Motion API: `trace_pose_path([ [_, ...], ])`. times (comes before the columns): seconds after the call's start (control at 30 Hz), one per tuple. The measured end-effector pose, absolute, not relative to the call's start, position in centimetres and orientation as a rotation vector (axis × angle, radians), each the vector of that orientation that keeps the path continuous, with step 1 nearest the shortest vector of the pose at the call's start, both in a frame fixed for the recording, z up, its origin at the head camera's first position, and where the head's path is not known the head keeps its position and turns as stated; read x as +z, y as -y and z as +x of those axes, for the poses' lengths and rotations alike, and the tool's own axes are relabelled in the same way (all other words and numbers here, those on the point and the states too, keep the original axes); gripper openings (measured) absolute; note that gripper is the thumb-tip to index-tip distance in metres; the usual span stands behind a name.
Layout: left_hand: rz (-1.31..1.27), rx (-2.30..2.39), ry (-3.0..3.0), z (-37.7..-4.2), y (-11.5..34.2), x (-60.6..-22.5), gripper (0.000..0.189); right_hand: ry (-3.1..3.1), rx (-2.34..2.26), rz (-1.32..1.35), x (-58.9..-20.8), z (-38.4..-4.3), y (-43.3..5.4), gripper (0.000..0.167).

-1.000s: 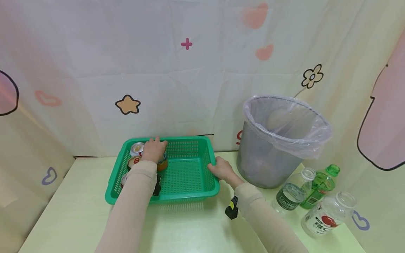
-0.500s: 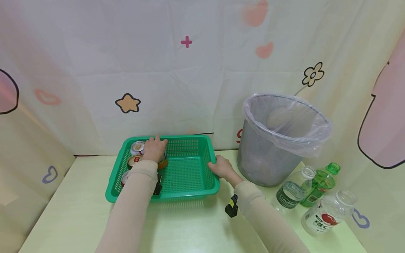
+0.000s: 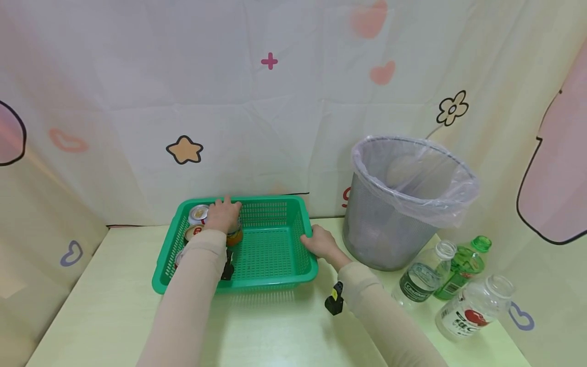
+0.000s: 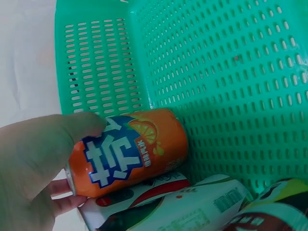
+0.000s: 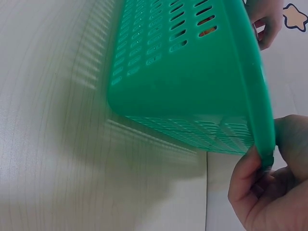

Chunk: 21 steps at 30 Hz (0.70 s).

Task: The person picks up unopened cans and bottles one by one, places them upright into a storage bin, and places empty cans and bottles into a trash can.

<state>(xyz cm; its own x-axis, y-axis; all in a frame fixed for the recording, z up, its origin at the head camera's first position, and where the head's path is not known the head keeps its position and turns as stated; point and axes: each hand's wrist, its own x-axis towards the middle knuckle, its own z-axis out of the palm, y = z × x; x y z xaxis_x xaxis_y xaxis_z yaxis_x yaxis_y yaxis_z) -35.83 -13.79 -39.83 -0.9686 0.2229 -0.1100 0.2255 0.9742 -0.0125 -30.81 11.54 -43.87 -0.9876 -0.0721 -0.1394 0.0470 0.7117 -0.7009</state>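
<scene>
The left hand (image 3: 222,217) gripped an orange can (image 4: 134,150) inside the green basket (image 3: 270,281), left of centre in the head view, with more cans (image 3: 198,213) beside it. The right hand (image 3: 323,242) pinched the basket at its right end, mid-frame. A lined bin (image 3: 387,227) stood at right; at lower right stood 1 clear bottle (image 3: 418,283), 1 green bottle (image 3: 464,266) and 1 jar (image 3: 468,315).

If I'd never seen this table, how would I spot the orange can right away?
On the table, find the green basket whose right rim the right hand grips. Inside, toward the left end, the left hand holds the orange can. Its orange body, blue patch and bold white characters set it apart from the neighbouring cans, the closest being white with red.
</scene>
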Motion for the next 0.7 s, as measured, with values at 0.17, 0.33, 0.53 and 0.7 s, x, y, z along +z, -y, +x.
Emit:
trace_pose_path([
  [0.17,0.319,0.005,-2.969,-35.8,13.9,-39.4,0.05,-2.757,-1.146,-0.024,-43.9,-30.8,-11.5,0.035],
  [0.33,0.3,0.055,-2.934,-35.7,14.0,-39.2,0.053,-2.756,-1.147,-0.022,-43.8,-30.8,-11.4,0.035],
  [0.53,0.315,0.094,-2.903,-35.3,14.0,-38.7,0.054,-2.749,-1.138,-0.021,-43.9,-30.7,-11.4,0.036],
  [0.7,0.35,0.078,-2.92,-35.1,13.9,-38.3,0.059,-2.744,-1.142,-0.015,-43.9,-30.8,-11.6,0.036],
])
